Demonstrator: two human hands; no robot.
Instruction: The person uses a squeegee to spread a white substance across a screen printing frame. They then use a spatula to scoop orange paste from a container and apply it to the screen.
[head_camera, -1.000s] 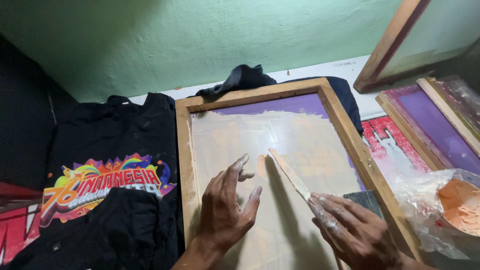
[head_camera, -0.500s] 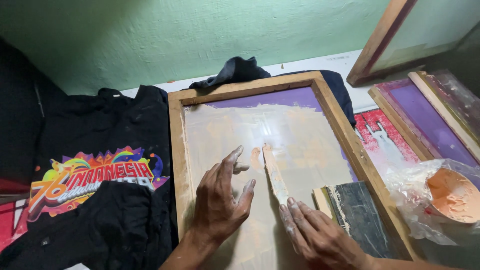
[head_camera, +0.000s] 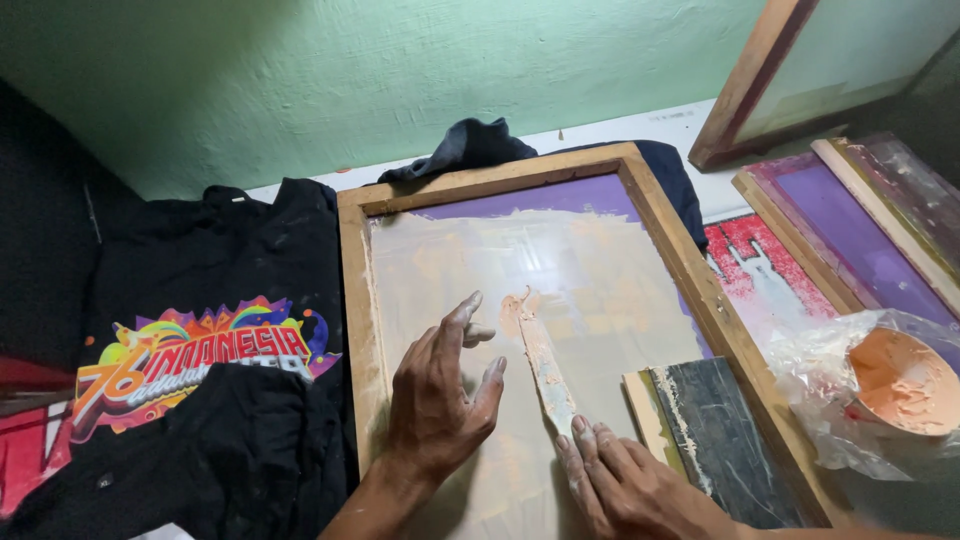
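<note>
Left hand (head_camera: 437, 395) flat, fingers spread on screen mesh (head_camera: 600, 290), right hand (head_camera: 625, 485) gripping spatula (head_camera: 545, 365)

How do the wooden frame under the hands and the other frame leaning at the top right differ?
The wooden frame under the hands lies flat, its mesh smeared with pale ink; the leaning frame stands tilted against the wall, its mesh clean. The left hand presses the flat one; nothing touches the leaning one. Both are wood-rimmed.
</note>
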